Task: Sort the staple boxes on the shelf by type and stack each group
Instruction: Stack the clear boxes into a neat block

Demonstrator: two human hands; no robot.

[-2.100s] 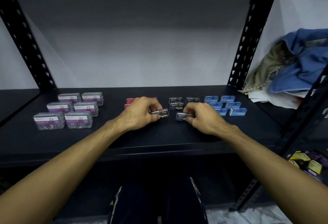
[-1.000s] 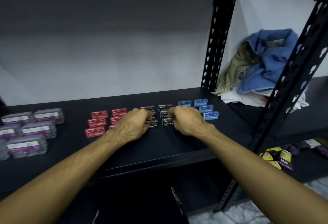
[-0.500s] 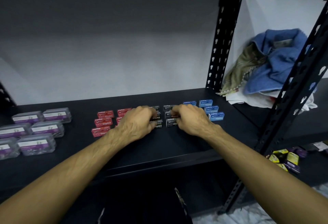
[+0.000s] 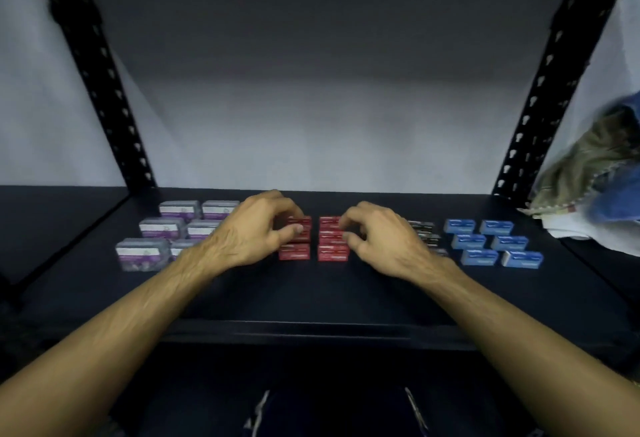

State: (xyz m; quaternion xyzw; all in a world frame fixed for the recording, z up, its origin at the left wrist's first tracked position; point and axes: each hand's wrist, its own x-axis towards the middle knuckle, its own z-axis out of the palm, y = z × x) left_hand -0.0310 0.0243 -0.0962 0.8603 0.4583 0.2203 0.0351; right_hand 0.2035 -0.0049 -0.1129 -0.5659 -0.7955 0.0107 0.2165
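Both hands curl over the red staple boxes (image 4: 313, 239) mid-shelf: left hand (image 4: 258, 230) pinches one; right hand (image 4: 379, 235) grip narrow, contact unclear. Bare shelf (image 4: 311, 298) lies toward the front edge.

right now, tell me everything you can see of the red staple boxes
The red staple boxes are small cardboard-looking cartons with pale print too blurred to read. They lie flat in two columns on the black shelf, between the clear purple-labelled boxes and the black boxes. The left hand pinches one in the left column; the right hand fingers the right column.
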